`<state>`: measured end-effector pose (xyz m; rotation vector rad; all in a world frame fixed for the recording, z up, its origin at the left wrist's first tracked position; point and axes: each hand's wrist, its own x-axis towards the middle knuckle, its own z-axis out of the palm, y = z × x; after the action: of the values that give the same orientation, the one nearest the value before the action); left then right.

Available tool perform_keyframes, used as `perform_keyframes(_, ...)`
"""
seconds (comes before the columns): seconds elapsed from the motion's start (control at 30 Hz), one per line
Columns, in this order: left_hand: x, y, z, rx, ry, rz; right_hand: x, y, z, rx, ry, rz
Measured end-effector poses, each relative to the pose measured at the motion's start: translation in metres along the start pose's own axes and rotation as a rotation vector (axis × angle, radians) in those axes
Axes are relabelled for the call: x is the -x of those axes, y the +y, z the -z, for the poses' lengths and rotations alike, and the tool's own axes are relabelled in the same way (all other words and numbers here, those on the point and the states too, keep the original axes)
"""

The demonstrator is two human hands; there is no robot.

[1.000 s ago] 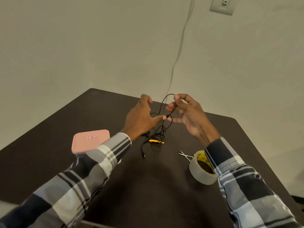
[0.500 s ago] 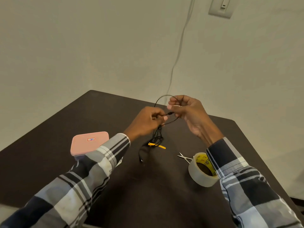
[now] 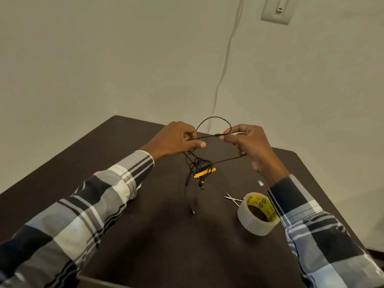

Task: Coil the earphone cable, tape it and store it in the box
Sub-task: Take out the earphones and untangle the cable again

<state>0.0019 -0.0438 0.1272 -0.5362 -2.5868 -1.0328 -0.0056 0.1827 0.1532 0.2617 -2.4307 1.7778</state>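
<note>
Cable [image 3: 207,137] taut | left hand [image 3: 176,140] and right hand [image 3: 247,142] both pinch it, so we can loop | tape [image 3: 257,215] waits.

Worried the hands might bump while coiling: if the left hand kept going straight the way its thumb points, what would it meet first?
Probably the right hand: the left hand points rightward along the taut earphone cable both pinch, nothing else between them. Depth is uncertain.

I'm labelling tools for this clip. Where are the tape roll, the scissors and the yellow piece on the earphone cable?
tape roll [image 3: 252,222]: head view, on its outer clear side wall.
scissors [image 3: 232,199]: head view, on the blades.
yellow piece [image 3: 204,172]: head view, at mid-length.
</note>
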Motion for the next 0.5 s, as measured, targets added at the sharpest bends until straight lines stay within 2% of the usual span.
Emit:
perform_keyframes(0.17, -0.002, -0.021, 0.01, -0.091, -0.035, 0.019, 0.001, -0.004, 0.004, 0.07, 0.141, 0.131)
perform_keyframes(0.33, -0.003, -0.024, 0.015, -0.104, -0.034, 0.118, 0.007, -0.01, -0.003, -0.052, 0.03, -0.006)
perform_keyframes(0.43, -0.004, -0.026, 0.019, -0.147, -0.074, 0.207, 0.007, -0.007, -0.004, -0.019, -0.005, -0.025)
perform_keyframes(0.5, -0.003, -0.031, 0.022, -0.244, -0.09, 0.266, 0.007, -0.004, -0.005, 0.048, 0.028, 0.025)
